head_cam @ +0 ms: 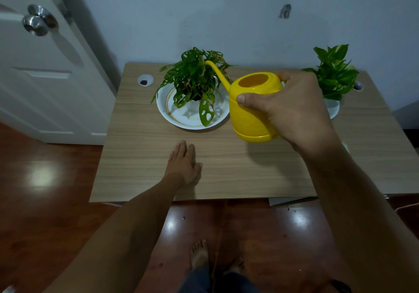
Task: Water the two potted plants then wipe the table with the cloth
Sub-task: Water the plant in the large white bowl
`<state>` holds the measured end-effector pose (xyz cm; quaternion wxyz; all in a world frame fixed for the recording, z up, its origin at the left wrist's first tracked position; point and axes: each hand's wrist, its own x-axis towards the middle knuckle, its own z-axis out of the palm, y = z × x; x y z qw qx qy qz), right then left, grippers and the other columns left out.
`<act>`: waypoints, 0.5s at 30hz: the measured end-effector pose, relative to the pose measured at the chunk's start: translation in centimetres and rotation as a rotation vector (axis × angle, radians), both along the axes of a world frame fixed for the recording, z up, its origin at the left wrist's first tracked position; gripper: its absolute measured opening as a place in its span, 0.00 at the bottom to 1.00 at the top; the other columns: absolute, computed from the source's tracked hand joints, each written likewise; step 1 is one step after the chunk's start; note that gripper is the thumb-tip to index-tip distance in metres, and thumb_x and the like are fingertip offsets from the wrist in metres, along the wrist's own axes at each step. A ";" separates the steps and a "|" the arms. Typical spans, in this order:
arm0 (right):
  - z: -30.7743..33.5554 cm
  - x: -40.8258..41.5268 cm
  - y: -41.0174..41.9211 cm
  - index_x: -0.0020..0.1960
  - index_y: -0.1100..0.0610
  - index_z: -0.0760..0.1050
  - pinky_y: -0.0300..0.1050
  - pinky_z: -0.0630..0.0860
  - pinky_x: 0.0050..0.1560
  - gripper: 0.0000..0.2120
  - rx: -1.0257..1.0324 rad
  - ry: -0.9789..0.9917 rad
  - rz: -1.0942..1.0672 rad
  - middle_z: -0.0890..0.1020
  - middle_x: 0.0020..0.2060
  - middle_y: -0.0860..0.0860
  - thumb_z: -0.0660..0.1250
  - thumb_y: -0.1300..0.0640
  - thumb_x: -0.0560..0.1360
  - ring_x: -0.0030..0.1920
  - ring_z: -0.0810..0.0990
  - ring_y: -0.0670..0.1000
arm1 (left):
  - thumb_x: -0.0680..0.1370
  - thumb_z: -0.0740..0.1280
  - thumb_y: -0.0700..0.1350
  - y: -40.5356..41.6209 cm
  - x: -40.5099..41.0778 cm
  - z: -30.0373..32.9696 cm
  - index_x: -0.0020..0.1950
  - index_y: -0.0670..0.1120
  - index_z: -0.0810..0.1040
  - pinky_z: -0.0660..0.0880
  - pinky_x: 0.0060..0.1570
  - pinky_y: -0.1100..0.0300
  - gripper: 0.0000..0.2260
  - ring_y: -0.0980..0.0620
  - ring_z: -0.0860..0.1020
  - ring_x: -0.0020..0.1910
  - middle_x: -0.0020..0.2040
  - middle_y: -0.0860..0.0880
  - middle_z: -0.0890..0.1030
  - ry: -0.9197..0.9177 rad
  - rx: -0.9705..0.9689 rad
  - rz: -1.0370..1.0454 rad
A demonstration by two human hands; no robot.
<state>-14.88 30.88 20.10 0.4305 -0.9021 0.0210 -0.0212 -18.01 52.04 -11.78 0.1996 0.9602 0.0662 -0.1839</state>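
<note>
The round yellow plastic watering can [254, 109] is hanging above the pale wood-grain bench [145, 161], its thin spout reaching into the holey-leaved green plant [195, 77] standing in a white dish [181, 120]. The right hand [288, 107] is gripping its far side, thumb pressing the body. The left hand [184, 163] is lying flat, fingers spread, on the bench. A second leafy plant [333, 73] is sitting behind the right hand.

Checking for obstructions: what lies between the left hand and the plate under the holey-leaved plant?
Head view: only bare table between the left hand and the white plate.
</note>
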 end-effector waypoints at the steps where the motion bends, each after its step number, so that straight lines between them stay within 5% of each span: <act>1: -0.1 0.0 -0.2 0.51 0.50 0.81 0.51 0.81 0.50 0.24 0.001 -0.004 -0.013 0.85 0.48 0.51 0.83 0.41 0.62 0.49 0.83 0.54 | 0.83 0.57 0.60 0.0 0.0 0.1 0.84 0.47 0.48 0.43 0.81 0.46 0.35 0.41 0.41 0.83 0.84 0.41 0.42 0.003 -0.001 0.000; 9: -2.7 -0.1 -1.0 0.55 0.51 0.81 0.47 0.79 0.48 0.25 0.076 -0.032 -0.049 0.84 0.48 0.48 0.82 0.40 0.64 0.49 0.83 0.52 | 0.82 0.59 0.59 -0.3 0.3 0.5 0.84 0.46 0.49 0.46 0.81 0.44 0.36 0.40 0.42 0.83 0.84 0.40 0.43 0.026 0.002 0.000; 15: -4.8 -0.3 -1.0 0.58 0.51 0.82 0.36 0.75 0.42 0.25 0.174 -0.013 -0.046 0.84 0.46 0.44 0.82 0.43 0.65 0.46 0.81 0.39 | 0.82 0.59 0.59 -0.6 0.7 0.7 0.84 0.45 0.49 0.47 0.81 0.43 0.36 0.39 0.43 0.83 0.84 0.39 0.44 0.043 0.013 -0.002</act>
